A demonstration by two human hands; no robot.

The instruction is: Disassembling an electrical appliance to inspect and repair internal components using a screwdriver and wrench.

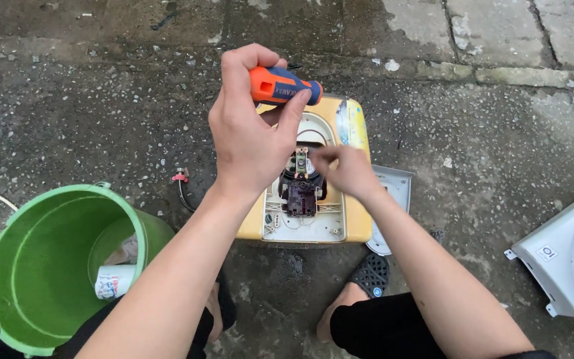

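Gripping a screwdriver with an orange-and-blue plastic handle (284,85), the left hand (250,133) is closed around it above the far edge of a yellow plastic appliance housing (353,219) that lies opened on the wet concrete floor (486,133). The right hand (347,169) pinches with curled fingers at the dark switch part (300,189) in the housing's white inner panel; whether it holds anything cannot be told. A green plastic bucket (48,266) lies tipped at the floor's near left, a grey plastic panel (396,193) just right of the housing.
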